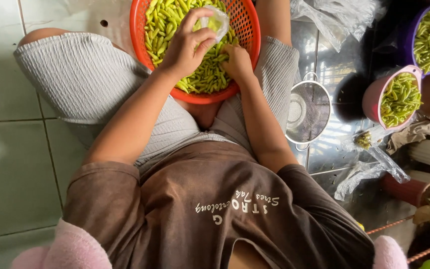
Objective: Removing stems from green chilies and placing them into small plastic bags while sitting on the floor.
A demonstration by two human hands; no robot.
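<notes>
1. Shirt (pixel 215 209): the brown shirt is nearest the camera, with the grey shorts (pixel 90 74) beyond it. The person sits on the tiled floor (pixel 6 149), legs spread around the basket.
2. Basket (pixel 195 94): the orange mesh basket sits between the thighs and appears to be propped by them alone. Risk: a shifted leg could tip it, because nothing else seems to steady the rim.
3. Chillies (pixel 207 74): green chillies fill the basket nearly to the rim. Risk: raking through them could push some over the near edge onto the lap or floor.
4. Strainer (pixel 308 110): a metal strainer lies on the floor just beside the right knee. Risk: a knee movement could knock it.
5. Bowls: a pink bowl (pixel 372 102) and a purple bowl (pixel 414 30), both holding chillies, stand well apart at the right, near loose plastic wrap.
6. Left hand (pixel 185 45): it is closed around a small clear bag (pixel 215 22), held above the chillies. Risk: thin film could slip or tear under the pinch.
7. Right hand (pixel 236 62): it is dug into the chillies, fingers curled. Whether it grips any cannot be told.
</notes>
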